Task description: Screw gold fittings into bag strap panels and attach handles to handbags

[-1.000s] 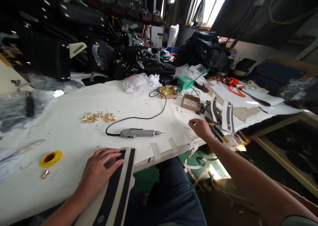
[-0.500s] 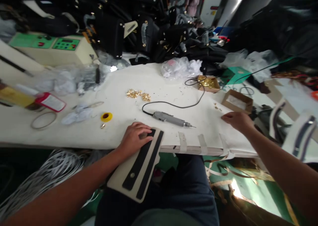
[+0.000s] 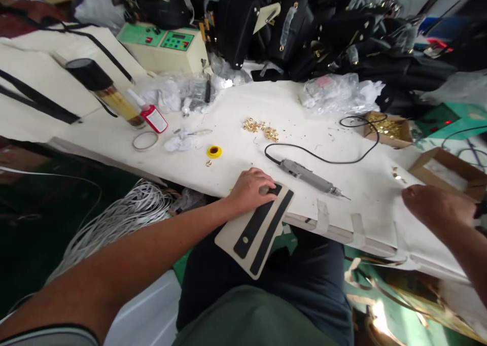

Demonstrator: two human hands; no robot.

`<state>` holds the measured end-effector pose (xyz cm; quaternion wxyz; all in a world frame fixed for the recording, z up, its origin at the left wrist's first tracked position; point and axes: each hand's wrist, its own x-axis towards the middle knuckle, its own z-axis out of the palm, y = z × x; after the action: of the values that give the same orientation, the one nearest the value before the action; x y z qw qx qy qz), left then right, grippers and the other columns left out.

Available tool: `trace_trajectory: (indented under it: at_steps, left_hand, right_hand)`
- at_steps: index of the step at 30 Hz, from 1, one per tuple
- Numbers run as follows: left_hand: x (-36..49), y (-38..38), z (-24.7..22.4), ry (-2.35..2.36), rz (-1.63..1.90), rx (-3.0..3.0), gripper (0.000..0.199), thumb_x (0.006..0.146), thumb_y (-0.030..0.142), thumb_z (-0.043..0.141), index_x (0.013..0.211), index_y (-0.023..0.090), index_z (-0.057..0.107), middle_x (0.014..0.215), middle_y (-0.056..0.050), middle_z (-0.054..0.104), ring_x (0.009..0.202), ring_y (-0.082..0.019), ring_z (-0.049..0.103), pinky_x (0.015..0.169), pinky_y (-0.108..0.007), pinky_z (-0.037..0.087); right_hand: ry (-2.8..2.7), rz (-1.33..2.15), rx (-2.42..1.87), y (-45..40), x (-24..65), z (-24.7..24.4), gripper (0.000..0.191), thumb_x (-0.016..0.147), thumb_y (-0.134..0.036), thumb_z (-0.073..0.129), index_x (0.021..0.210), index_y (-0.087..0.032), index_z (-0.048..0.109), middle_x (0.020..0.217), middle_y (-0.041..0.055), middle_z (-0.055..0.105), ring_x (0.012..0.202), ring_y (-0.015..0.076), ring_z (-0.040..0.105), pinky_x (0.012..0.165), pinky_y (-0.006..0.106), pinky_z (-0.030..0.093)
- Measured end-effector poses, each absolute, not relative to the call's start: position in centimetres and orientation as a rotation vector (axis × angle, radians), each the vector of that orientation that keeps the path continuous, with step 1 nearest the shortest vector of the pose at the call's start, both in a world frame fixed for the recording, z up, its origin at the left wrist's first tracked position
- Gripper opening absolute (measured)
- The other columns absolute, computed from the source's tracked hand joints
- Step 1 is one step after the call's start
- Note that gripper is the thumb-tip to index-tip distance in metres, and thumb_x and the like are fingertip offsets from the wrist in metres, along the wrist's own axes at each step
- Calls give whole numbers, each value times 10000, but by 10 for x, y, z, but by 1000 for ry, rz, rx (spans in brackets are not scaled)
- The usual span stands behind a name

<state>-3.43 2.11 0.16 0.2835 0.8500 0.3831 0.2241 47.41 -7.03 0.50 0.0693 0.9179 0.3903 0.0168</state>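
Observation:
My left hand (image 3: 253,189) grips the upper edge of a flat cream panel with black strips (image 3: 262,229), thumb on top and fingers curled over. The panel slants from the table edge down over my lap, and a small round metal stud shows on one strip. Over at the right, my right hand (image 3: 433,204) is closed and slightly blurred, low over the table; its fingertips are hidden. Just beyond it lie a few small gold pieces (image 3: 397,174). Between the hands rests a grey electric screwdriver (image 3: 308,177) with a black cord.
A pile of gold hardware (image 3: 261,129) lies mid-table. Left of it are a yellow ring-shaped roll (image 3: 214,152), a red bottle (image 3: 155,119) and a control box (image 3: 167,46). Cardboard boxes (image 3: 447,171) stand at right. Black bags (image 3: 236,26) crowd the back. White cords (image 3: 117,224) hang below.
The view has swung left, so things appear farther right. My left hand keeps its grip on the panel. My right hand stays near the small gold pieces, now with its fingers drawn in.

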Motion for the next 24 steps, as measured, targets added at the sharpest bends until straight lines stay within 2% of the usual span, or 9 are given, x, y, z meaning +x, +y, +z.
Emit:
trace_trajectory:
  at_steps: [3,5,8,10,11,14,16,18,24]
  left_hand:
    - [-34,20,3,1025,597,2282,186,786,330,855,956,268,811,1130,10,823,1188,-280,640,1027,-466,466]
    - [-35,19,4,1026,589,2280,178,784,326,851,949,272,809,1129,14,826,1187,-278,641,1028,-466,463]
    - [-36,19,5,1014,573,2275,174,785,331,850,941,270,800,1126,30,827,1186,-277,638,1026,-477,460]
    - [-36,19,5,1006,573,2274,174,790,336,850,939,265,794,1127,35,825,1191,-275,635,1029,-482,457]
    - [-36,18,5,1004,575,2276,174,793,337,848,941,264,793,1130,33,824,1198,-275,633,1032,-483,455]
    - [-36,18,6,1003,579,2290,170,806,338,839,952,264,792,1134,24,822,1220,-275,626,1039,-481,453]
    - [-36,18,6,1001,571,2305,175,819,349,828,967,262,792,1134,16,821,1222,-277,625,1038,-481,454]
    - [-36,18,7,995,558,2326,181,839,362,807,988,261,792,1137,5,819,1223,-280,624,1035,-481,457]
    - [-37,17,7,981,528,2375,185,890,395,738,1016,271,794,1159,-8,810,1219,-287,623,1028,-477,461]
  right_hand:
    - [1065,-33,2722,-68,470,10,148,825,-319,703,875,-245,821,1173,298,724,1159,426,692,668,471,313]
    - [1034,-27,2785,-68,466,17,104,802,-348,745,823,-263,802,1123,284,733,1158,433,689,664,472,317]
    - [1061,8,2958,-70,446,35,97,785,-360,780,735,-281,756,960,246,745,1023,394,716,669,479,345]
    - [1239,-78,3124,-74,412,51,50,811,-330,761,776,-295,749,824,167,748,891,322,722,713,466,401]
    - [1360,-196,3216,-77,388,59,20,829,-314,741,835,-299,752,768,120,746,841,284,721,756,451,436]
    - [1692,-806,3304,-82,297,73,252,832,-469,755,953,-248,753,758,78,743,720,237,696,748,408,506]
    - [1969,-1393,2993,-79,237,69,320,822,-525,755,901,-216,728,748,49,716,682,206,658,703,365,519]
    - [2068,-1698,2766,-71,192,57,338,843,-543,733,887,-208,713,749,18,677,662,177,615,654,326,503]
    - [2404,-1457,2511,-47,154,22,261,953,-454,619,916,-228,744,916,29,702,868,205,627,820,345,476]
